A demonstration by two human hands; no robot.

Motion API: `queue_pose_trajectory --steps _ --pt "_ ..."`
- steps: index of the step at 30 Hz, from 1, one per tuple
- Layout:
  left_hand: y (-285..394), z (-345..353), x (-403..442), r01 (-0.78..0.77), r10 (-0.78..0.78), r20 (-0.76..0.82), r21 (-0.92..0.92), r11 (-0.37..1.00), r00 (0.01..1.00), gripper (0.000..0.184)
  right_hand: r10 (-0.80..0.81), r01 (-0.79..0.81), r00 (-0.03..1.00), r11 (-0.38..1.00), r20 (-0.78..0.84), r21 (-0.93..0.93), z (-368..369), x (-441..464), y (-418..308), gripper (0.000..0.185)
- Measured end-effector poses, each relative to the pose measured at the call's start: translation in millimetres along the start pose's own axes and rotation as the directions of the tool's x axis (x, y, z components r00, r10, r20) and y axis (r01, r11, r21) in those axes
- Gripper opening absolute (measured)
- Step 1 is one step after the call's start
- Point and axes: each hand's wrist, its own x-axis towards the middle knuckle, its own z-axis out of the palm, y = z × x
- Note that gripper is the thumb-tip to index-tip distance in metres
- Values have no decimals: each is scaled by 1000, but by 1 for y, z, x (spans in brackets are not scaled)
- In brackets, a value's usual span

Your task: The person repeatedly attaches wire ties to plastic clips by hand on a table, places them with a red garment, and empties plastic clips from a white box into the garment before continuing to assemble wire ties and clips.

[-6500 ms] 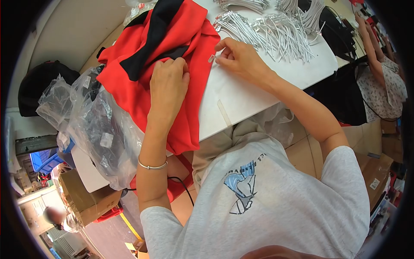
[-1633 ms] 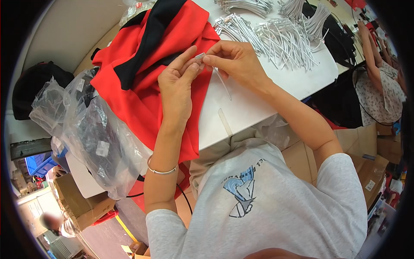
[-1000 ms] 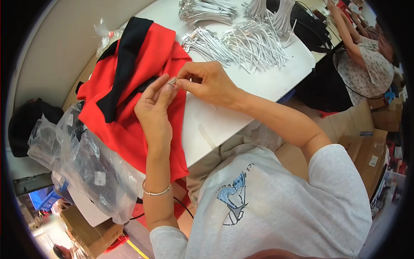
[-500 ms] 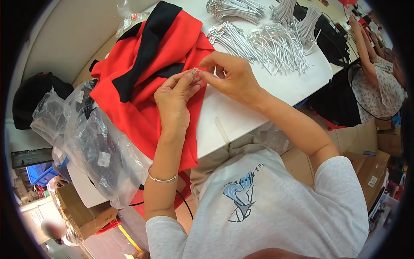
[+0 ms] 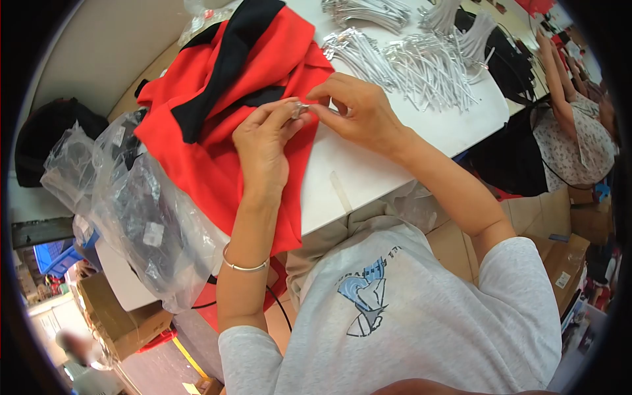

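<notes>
Above the red and black cloth [image 5: 217, 118], my left hand [image 5: 266, 141] pinches a small shiny piece [image 5: 300, 108] between thumb and fingers. My right hand [image 5: 362, 112] meets it from the right, its thumb and index finger closed at the piece's edge; what those fingertips grip is too small to make out. The cloth lies over the left part of the white table [image 5: 368, 168]. Bundles of white-grey cables [image 5: 431, 72] with shiny ends lie beyond my right hand.
Clear plastic bags [image 5: 151, 217] hang at the table's left edge, beside a black item [image 5: 56, 141]. Cardboard boxes [image 5: 118, 316] stand lower left and at the right [image 5: 559, 263]. Another person [image 5: 573, 141] is at the upper right, and a blurred person [image 5: 76, 345] at the lower left.
Since the earliest frame my left hand has left the cloth and come together with my right hand at the small piece. The trailing white strand seen 1.6 s ago no longer shows. The view has shifted slightly.
</notes>
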Motion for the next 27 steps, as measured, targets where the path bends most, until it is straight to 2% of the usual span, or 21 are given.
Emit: queue_pose_trajectory --steps 5,9,11,12,14,16,19,20,24,27 --pt "-1 0 1 10 -14 50 87 996 999 13 -22 21 999 999 -40 -33 -4 -3 4 13" --pt "1 1 0 31 -50 93 199 980 994 15 32 -32 999 999 -14 17 -7 -5 3 11" --pt "7 6 -3 -14 -5 76 246 969 997 15 36 -47 992 995 -117 -90 -21 0 11 7" --pt "12 8 -6 -51 39 46 298 953 998 16 37 -48 993 994 -115 -97 -34 1 19 7" --pt "16 9 -9 -118 134 -13 403 908 991 17 44 -174 948 903 -316 -394 -67 1 41 1" --pt "14 6 -8 -163 182 2 457 875 983 17 55 -225 955 776 -293 -589 -94 -4 63 4" --pt "10 2 -4 -295 325 65 609 736 943 19 122 -304 936 752 -330 -585 -98 -4 56 10" --pt "10 2 -4 -292 325 60 612 735 944 19 124 -303 937 755 -327 -581 -97 -7 58 10" --pt "11 5 -8 -282 332 70 706 649 941 20 183 -231 972 663 -144 -713 -89 -20 76 17" --pt "11 3 -6 -280 326 72 701 656 943 20 213 -285 958 637 -192 -716 -92 -11 87 15"
